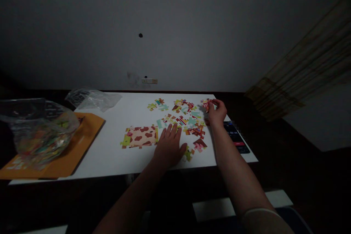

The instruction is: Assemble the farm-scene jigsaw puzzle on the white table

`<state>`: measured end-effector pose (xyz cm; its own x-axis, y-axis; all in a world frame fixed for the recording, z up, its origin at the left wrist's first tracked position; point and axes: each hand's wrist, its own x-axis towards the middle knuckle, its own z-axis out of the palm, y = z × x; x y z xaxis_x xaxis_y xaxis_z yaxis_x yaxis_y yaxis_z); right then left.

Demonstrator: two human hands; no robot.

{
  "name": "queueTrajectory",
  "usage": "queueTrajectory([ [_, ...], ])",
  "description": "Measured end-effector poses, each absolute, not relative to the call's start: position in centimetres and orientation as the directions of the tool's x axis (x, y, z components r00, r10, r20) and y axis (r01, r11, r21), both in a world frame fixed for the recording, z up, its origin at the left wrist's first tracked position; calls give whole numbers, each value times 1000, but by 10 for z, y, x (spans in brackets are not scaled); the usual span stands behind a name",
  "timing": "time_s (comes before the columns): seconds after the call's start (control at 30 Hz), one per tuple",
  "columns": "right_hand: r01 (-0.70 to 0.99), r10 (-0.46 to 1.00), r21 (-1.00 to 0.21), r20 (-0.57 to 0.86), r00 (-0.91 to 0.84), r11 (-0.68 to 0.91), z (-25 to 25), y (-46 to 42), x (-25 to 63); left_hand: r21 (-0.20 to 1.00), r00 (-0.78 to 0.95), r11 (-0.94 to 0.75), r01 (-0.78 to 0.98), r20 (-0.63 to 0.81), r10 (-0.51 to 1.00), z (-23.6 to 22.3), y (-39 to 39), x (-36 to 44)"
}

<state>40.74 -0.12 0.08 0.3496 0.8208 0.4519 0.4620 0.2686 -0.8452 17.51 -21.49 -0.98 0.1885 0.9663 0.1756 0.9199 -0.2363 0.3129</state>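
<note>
My left hand (169, 147) lies flat on the white table, fingers stretched out, just right of a joined block of jigsaw puzzle (142, 136) with brown patches on pale pink. Its fingertips are close to the loose puzzle pieces (192, 120), which spread over the table in several colours. At the far right of the pieces, my right hand (218, 112) is closed in a pinch on a red puzzle piece (206, 106). Part of that piece is hidden by the fingers. Near the left thumb are a green piece (188, 153) and a brown and pink piece (200, 145).
A phone (236, 137) showing a timer lies under my right forearm. On the left, a clear bag of pieces (46, 139) rests on an orange folder or envelope (82, 142). Behind it is a crumpled plastic bag (94, 98). A wall (192, 44) stands beyond the table (115, 161).
</note>
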Motion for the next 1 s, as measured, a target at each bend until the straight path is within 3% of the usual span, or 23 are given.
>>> queueTrajectory([
  [0.13,597,858,-764,457,233,244,14,10,412,319,190,-245,915,196,962,-9,-216,175],
  [0.23,658,907,-736,373,197,160,28,36,413,330,189,-247,911,198,962,-8,-217,175],
  [0.63,519,1000,-854,5,-20,15,15,87,420,342,191,-254,905,207,960,-9,-218,174],
  [0.8,478,1000,-878,17,-3,17,24,90,451,359,186,-254,898,215,959,-11,-216,175],
  [1.0,553,997,-832,7,71,-33,22,79,475,320,192,-246,915,191,963,-8,-215,176],
])
